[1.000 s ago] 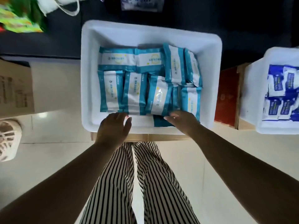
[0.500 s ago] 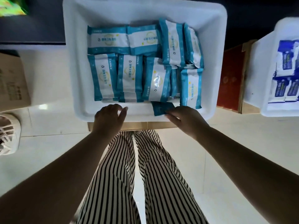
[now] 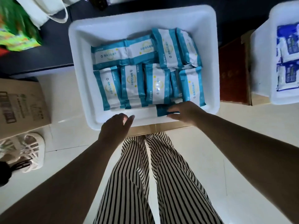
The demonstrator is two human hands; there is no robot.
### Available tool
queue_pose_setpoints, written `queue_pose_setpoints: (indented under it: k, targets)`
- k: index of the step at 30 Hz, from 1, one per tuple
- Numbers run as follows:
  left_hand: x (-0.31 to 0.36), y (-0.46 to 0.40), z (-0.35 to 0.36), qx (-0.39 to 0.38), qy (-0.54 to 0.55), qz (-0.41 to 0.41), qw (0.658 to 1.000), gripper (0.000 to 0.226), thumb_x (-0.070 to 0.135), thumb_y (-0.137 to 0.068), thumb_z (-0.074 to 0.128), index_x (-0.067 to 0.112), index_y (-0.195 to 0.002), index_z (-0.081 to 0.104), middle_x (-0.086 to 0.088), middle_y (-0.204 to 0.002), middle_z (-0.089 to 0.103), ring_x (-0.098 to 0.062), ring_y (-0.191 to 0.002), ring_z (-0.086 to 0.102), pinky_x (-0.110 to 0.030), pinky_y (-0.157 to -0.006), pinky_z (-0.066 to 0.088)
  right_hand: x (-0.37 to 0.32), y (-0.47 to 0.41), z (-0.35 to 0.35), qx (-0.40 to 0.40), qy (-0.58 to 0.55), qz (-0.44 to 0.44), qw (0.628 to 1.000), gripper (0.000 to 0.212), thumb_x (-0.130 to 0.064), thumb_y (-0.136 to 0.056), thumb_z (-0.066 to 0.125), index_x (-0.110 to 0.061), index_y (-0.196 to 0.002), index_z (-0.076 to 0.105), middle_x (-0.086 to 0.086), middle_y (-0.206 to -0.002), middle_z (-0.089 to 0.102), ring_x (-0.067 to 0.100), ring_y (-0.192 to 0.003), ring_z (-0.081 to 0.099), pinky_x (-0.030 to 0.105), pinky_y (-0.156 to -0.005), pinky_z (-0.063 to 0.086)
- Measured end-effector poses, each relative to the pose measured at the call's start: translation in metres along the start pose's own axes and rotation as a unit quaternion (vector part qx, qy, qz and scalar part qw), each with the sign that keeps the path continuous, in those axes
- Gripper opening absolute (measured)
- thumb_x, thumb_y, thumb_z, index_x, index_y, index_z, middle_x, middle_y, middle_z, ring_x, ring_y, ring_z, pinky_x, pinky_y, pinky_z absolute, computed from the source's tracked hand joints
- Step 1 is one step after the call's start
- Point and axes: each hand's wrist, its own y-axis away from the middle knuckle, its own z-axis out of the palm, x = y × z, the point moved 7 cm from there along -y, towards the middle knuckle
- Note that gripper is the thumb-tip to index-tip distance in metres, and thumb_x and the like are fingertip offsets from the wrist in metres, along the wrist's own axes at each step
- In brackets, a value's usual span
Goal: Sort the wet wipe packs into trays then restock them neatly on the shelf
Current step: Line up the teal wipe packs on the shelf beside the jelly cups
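A white tray (image 3: 84,50) in front of me holds several teal-and-white wet wipe packs (image 3: 131,81), some flat and some on edge. My right hand (image 3: 186,113) is at the tray's near edge, with thumb and fingers closed on a teal pack (image 3: 161,109) that lies flat there. My left hand (image 3: 115,126) rests on the tray's near rim, fingers curled and empty. A second white tray (image 3: 262,62) at the right holds dark blue-and-white wet wipe packs (image 3: 289,46).
The teal tray sits on a cardboard box (image 3: 153,127). A red box (image 3: 233,73) stands between the trays. A cardboard carton (image 3: 21,107) and a white sandal (image 3: 25,151) lie on the tiled floor at left. A green bag (image 3: 16,28) lies on the dark surface beyond.
My right hand has closed around the loose teal pack at the tray's near edge. My left hand stays at the rim. The view has shifted, so the tray sits lower and further right.
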Motion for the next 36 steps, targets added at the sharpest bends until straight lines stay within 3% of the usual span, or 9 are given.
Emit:
queue_pose_setpoints:
  k: [7, 11, 14, 17, 23, 27, 30, 33, 36]
  targets:
    - [-0.003, -0.005, 0.001, 0.008, 0.029, -0.018, 0.999, 0.05, 0.044, -0.097, 0.032, 0.007, -0.12, 0.056, -0.011, -0.126, 0.058, -0.027, -0.118, 0.05, -0.031, -0.093, 0.035, -0.005, 0.007, -0.003, 0.083, -0.006, -0.023, 0.996, 0.033, -0.027, -0.098, 0.043, -0.007, -0.113, 0.065, 0.012, -0.113, 0.065, 0.025, -0.105, 0.057, 0.026, -0.079, 0.035]
    - [0.013, -0.003, -0.008, -0.02, 0.126, -0.023, 0.992, 0.048, 0.045, -0.094, 0.039, 0.009, -0.122, 0.055, -0.007, -0.13, 0.056, -0.021, -0.12, 0.049, -0.024, -0.091, 0.032, -0.006, 0.026, -0.038, 0.157, -0.221, 0.016, 0.963, 0.03, -0.022, -0.096, 0.049, 0.002, -0.102, 0.066, 0.015, -0.095, 0.067, 0.019, -0.087, 0.06, 0.028, -0.073, 0.04]
    - [0.04, -0.002, -0.016, -0.046, 0.262, 0.01, 0.964, 0.041, 0.04, -0.09, 0.051, 0.013, -0.119, 0.057, 0.001, -0.124, 0.059, -0.012, -0.115, 0.052, -0.016, -0.082, 0.034, 0.002, 0.037, -0.054, 0.125, -0.532, 0.057, 0.835, 0.023, -0.015, -0.096, 0.049, -0.003, -0.079, 0.06, 0.0, -0.059, 0.06, 0.011, -0.059, 0.056, 0.026, -0.059, 0.046]
    - [0.07, 0.003, -0.026, -0.09, 0.394, 0.03, 0.914, 0.038, 0.06, -0.07, 0.064, 0.026, -0.087, 0.062, 0.022, -0.089, 0.068, 0.001, -0.095, 0.06, -0.023, -0.077, 0.041, 0.001, 0.045, -0.061, 0.059, -0.721, 0.056, 0.688, 0.02, -0.013, -0.097, 0.042, -0.006, -0.091, 0.06, 0.004, -0.075, 0.071, 0.017, -0.07, 0.068, 0.031, -0.065, 0.059]
    - [0.085, -0.007, -0.029, -0.084, 0.498, -0.033, 0.863, 0.016, 0.033, -0.078, 0.071, 0.022, -0.088, 0.066, -0.007, -0.105, 0.068, -0.031, -0.107, 0.06, -0.051, -0.097, 0.045, 0.007, 0.053, -0.063, 0.069, -0.818, 0.053, 0.569, 0.02, -0.022, -0.094, 0.047, -0.008, -0.094, 0.061, 0.007, -0.08, 0.073, 0.02, -0.071, 0.071, 0.031, -0.054, 0.057]
    - [0.097, -0.01, -0.028, -0.098, 0.468, -0.006, 0.878, 0.03, 0.041, -0.064, 0.076, 0.021, -0.084, 0.067, -0.005, -0.093, 0.071, -0.024, -0.094, 0.064, -0.043, -0.091, 0.047, 0.011, 0.055, -0.051, 0.026, -0.784, -0.002, 0.62, 0.036, -0.021, -0.061, 0.069, -0.01, -0.096, 0.068, 0.008, -0.094, 0.072, 0.021, -0.086, 0.07, 0.029, -0.067, 0.058]
    - [0.104, -0.011, -0.016, -0.12, 0.417, 0.017, 0.901, 0.018, 0.033, -0.075, 0.068, 0.016, -0.078, 0.064, 0.003, -0.072, 0.061, -0.013, -0.071, 0.056, -0.028, -0.069, 0.045, 0.029, 0.053, -0.029, 0.026, -0.759, 0.025, 0.65, 0.028, -0.004, -0.07, 0.064, -0.007, -0.097, 0.063, 0.008, -0.09, 0.073, 0.02, -0.083, 0.071, 0.027, -0.069, 0.058]
    - [0.102, -0.029, -0.012, -0.108, 0.372, 0.018, 0.922, 0.018, 0.027, -0.084, 0.062, 0.013, -0.095, 0.065, 0.001, -0.084, 0.063, -0.011, -0.077, 0.058, -0.022, -0.074, 0.048, 0.056, 0.051, -0.018, 0.092, -0.772, 0.073, 0.624, 0.019, 0.006, -0.083, 0.052, -0.005, -0.094, 0.063, 0.006, -0.083, 0.074, 0.018, -0.076, 0.071, 0.025, -0.065, 0.058]
    - [0.093, -0.071, -0.03, 0.008, 0.281, 0.04, 0.959, 0.04, 0.026, -0.083, 0.066, 0.005, -0.116, 0.06, -0.006, -0.11, 0.064, -0.013, -0.094, 0.059, -0.017, -0.08, 0.044, 0.084, 0.045, -0.007, 0.176, -0.816, 0.099, 0.542, 0.019, 0.007, -0.086, 0.051, -0.005, -0.094, 0.063, 0.005, -0.083, 0.074, 0.017, -0.076, 0.071, 0.024, -0.062, 0.057]
